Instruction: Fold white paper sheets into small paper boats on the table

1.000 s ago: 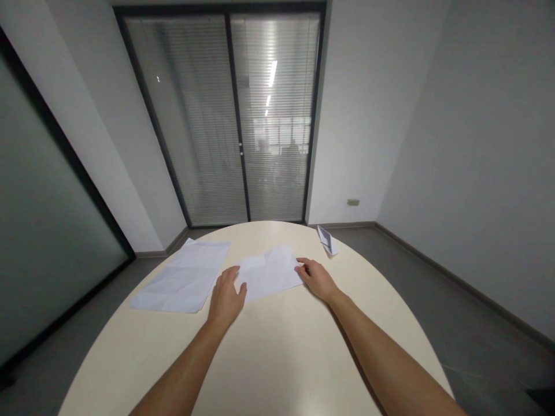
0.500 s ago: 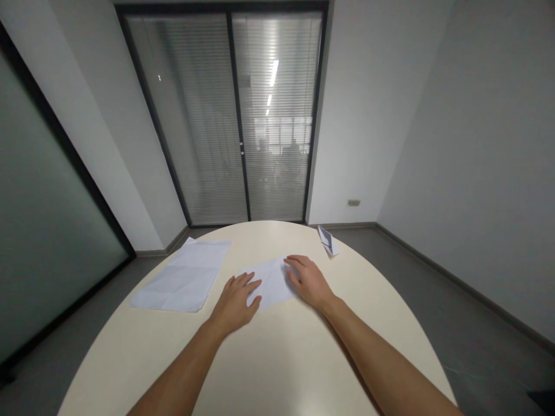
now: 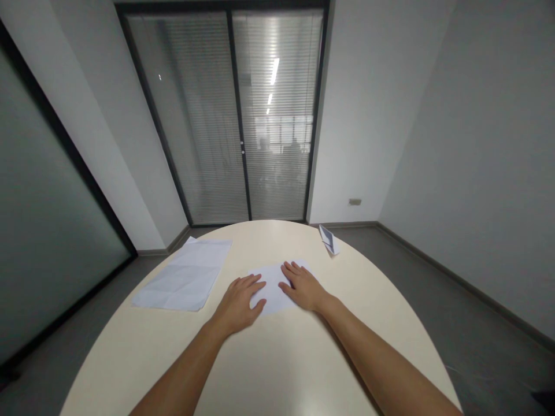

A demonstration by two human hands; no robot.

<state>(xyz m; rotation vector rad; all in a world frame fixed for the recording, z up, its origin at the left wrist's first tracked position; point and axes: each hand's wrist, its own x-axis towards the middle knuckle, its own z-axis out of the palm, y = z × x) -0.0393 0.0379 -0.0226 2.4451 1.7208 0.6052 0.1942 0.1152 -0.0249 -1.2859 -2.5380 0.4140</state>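
Note:
A sheet of white paper (image 3: 274, 293) lies flat on the table between my two hands. My left hand (image 3: 241, 300) rests at its left side, fingers spread, the fingertips over the paper's edge. On the right part of the sheet lies my right hand (image 3: 303, 286), its fingers stretched out and the thumb apart. Both hands touch the paper from above without gripping it, and they cover its left and right portions.
The round cream table (image 3: 277, 370) fills the foreground. Larger white sheets (image 3: 184, 277), with creases, lie at the left. A folded paper piece (image 3: 329, 240) stands near the far right edge. Beyond are a glass door with blinds (image 3: 277, 190) and grey walls.
The paper has shifted slightly toward me and to the right. My right hand has come a little nearer and now lies flatter on it; my left hand has barely moved.

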